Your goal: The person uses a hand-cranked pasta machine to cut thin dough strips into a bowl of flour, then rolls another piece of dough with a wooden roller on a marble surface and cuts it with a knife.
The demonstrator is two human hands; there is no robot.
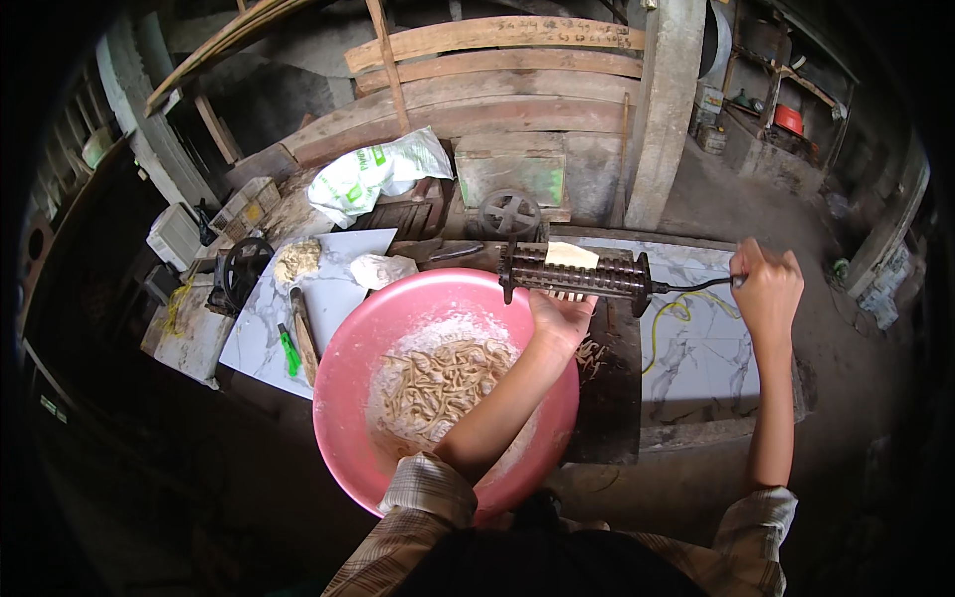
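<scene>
From where I stand, the main thing in hand is a dark metal roller cutter with ridged rollers [587, 282], set toward the far edge of the surface, its left end overlapping the far right rim of a round pink plastic basin [343, 398]. A pale, flat sheet of dough [572, 256] lies on top of the rollers, and pale cut strips [567, 296] show along their underside. The left hand [560, 320] is just below them, its grip apart, fingers partly hidden by the cutter. The right hand [768, 289], off by the surface's right edge, has its grip clamped on the end of a thin dark metal crank [696, 288].

The basin overlaps the surface's near edge, and inside it I see white flour and a tangle of floury dough strips [438, 388]. More strips [589, 353] lie beside it on a dark board [612, 408]. To the right, a yellow cord [659, 320] curls over a white marbled slab [686, 353]. To the left, a white marbled sheet [338, 274] bears a rough beige lump of dough [297, 261] by its far left edge, with a long wooden stick [302, 333] and a green-handled tool [288, 350] toward its near edge.
</scene>
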